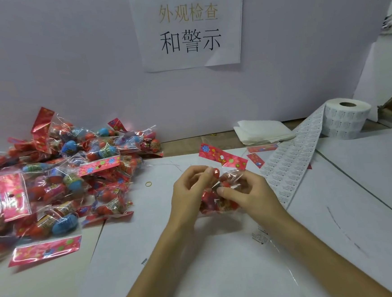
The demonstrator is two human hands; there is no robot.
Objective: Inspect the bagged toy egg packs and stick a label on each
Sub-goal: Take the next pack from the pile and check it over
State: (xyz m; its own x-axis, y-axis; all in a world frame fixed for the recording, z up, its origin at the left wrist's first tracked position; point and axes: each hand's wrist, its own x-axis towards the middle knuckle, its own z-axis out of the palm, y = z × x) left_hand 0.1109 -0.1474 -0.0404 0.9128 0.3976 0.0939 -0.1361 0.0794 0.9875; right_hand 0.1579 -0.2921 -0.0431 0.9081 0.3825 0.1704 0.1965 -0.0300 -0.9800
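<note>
White paper-covered surface point(200, 272) nearest, both forearms reaching in over it. Left hand point(188, 188) has its fingers curled, pinching the upper film of one egg pack point(218, 201). Right hand point(247, 191) grips the same pack from the other side, thumb across the front. The pack is held between the hands just above the surface, and its pink flowered header card point(222, 156) sticks up and away. Bag contents blurred, red eggs mostly. Can't see any label on it or on the fingers, so probably at the inspection step, label not yet on. Yellow rubber band point(148, 184) lies loose to the left of the hands. Label strip point(292, 162) runs down the surface just beside the right hand from the label roll point(347, 117) further back. Big pile of packs point(59, 178) heaped at left, against the wall. Folded white sheets point(263, 131) behind centre, printed sign point(189, 27) on the wall. Risks: the film is thin, crinkly and slick, so a loose pinch could drop the pack. A label pressed over a crease or an egg bulge could wrinkle or lift. The right wrist is close enough to snag the strip. The heaped pile could slide toward the work spot, mixing checked and unchecked packs.
</note>
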